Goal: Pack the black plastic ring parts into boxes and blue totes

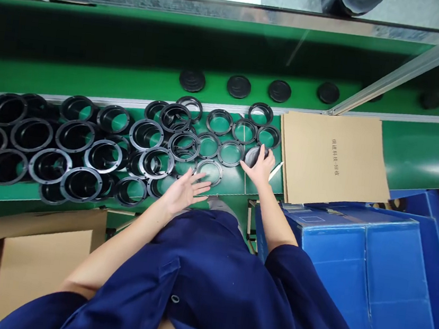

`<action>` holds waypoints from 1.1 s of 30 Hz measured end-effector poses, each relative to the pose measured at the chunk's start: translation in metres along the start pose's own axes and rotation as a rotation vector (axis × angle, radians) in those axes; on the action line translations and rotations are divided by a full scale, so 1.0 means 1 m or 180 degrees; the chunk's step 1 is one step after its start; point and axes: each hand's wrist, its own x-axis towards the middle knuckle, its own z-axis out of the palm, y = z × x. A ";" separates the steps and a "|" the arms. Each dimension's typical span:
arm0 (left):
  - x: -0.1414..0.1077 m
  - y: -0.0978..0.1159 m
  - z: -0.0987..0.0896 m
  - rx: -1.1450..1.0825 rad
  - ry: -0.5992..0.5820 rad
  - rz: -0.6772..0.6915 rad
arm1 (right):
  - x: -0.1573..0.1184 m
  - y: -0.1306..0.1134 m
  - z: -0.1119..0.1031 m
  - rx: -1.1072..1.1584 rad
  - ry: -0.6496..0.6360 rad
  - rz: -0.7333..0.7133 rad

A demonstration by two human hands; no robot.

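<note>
My right hand (261,167) is closed around a round black piece with a greyish face (251,157), at the right end of a group of black rings. Its fingers partly cover that piece. My left hand (183,191) is held palm up with spread fingers and nothing in it. Just beyond its fingertips lies a thin ring (208,184), with another black ring (229,164) farther up. A slim white pointed thing (275,171), its kind unclear, lies beside my right hand.
Several black cylindrical housings (81,184) crowd the left of the green bench. Flat cardboard (336,160) lies at the right, above a blue box (356,256). Black round caps (238,87) line the green strip behind. An open carton (45,266) stands lower left; a metal post (408,65) slants at right.
</note>
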 end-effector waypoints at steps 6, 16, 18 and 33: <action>0.002 -0.004 -0.017 0.0085 0.0162 -0.0079 | 0.003 0.027 0.007 -0.0452 -0.0394 -0.0186; 0.006 0.000 -0.026 0.0043 0.0366 -0.0107 | 0.002 0.014 0.015 -0.0245 -0.0192 -0.0175; 0.006 0.003 -0.022 0.0051 0.0343 -0.0053 | 0.000 0.021 0.018 -0.0272 -0.0117 -0.0037; -0.007 -0.013 0.000 0.1856 0.0345 0.2147 | 0.042 -0.007 -0.080 0.1800 0.0572 0.0251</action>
